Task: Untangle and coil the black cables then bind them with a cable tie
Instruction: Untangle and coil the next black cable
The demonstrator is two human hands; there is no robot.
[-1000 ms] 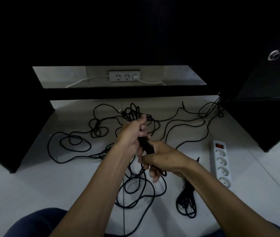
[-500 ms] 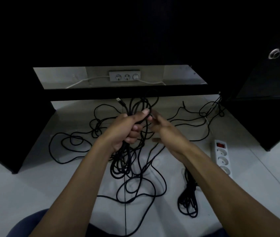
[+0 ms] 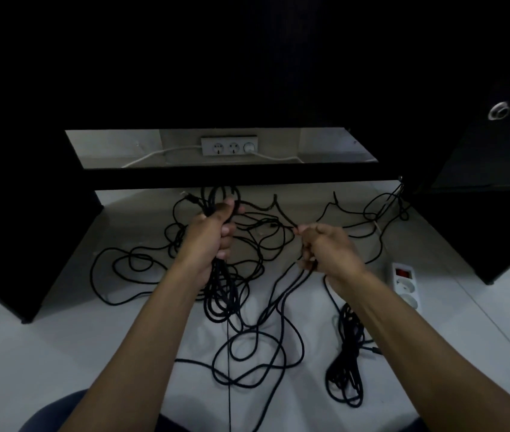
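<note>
- Black cables lie tangled across the white floor, below the dark desk's front edge.
- I see my left hand gripping a gathered bundle of loops.
- My right hand pinches one strand, held apart from the left.
- A coiled bundle lies beside a white power strip.

Black cables sprawl tangled across the floor left of the white power strip, one coiled bundle lying just beside it.
</note>
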